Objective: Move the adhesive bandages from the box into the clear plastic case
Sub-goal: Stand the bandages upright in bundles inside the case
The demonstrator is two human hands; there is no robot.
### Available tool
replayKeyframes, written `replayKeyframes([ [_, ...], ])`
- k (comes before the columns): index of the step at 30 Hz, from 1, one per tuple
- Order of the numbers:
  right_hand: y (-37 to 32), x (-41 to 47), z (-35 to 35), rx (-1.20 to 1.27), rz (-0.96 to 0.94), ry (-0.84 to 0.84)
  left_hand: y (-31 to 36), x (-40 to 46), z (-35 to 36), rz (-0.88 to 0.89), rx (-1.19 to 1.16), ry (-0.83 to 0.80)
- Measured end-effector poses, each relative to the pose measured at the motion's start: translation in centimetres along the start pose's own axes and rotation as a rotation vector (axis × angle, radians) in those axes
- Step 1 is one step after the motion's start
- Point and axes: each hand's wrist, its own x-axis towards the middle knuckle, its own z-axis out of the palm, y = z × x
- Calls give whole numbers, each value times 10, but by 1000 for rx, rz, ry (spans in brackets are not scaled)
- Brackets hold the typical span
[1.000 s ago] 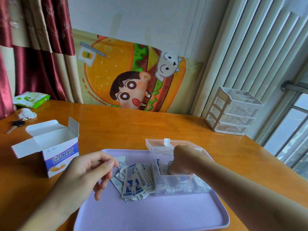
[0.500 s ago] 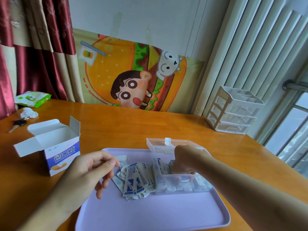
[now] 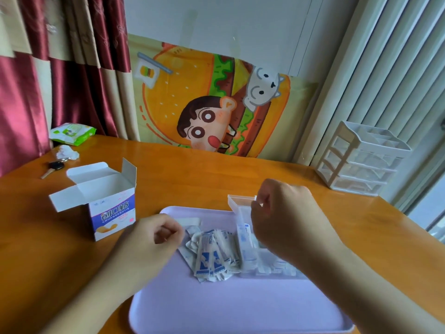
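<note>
Up front, the right hand (image 3: 281,213) hovers above the clear case (image 3: 243,237) on the tray (image 3: 216,304), fingers curled, whether round anything I cannot tell. The left hand (image 3: 154,239), loosely curled and holding nothing, sits at the tray's left edge beside the loose bandages (image 3: 212,254). The open box (image 3: 103,198) stands apart on the surface (image 3: 192,179), with bare room all round.

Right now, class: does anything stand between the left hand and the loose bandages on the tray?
Nothing visible does. The left hand hovers just left of the bandages on the tray; the box stands further left, aside.
</note>
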Motion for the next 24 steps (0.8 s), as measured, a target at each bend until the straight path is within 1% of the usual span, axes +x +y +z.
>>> replayKeyframes([
  [1,-13,-14,3,77,-38,-15,-2,0,2,14,52,-6],
  [2,-24,-28,11,132,-65,-74,-5,1,3,24,104,-9],
  [4,-41,-49,36,186,-60,-239,-7,1,5,20,150,-19],
  [5,-47,-55,50,208,-20,-307,-8,0,6,13,150,-21],
  [7,-53,-58,75,243,107,-383,-8,-1,7,8,155,-18],
  [9,-57,-56,88,243,204,-385,-7,-1,8,6,167,-23],
  [11,-57,-54,93,244,255,-361,-6,-2,9,6,184,-31],
  [19,-56,-56,105,310,293,-332,-8,-1,7,2,194,-21],
  [21,-53,-57,105,385,310,-306,-10,0,6,-9,166,-24],
  [24,-47,-57,106,627,328,-238,-8,1,2,-42,92,-21],
])
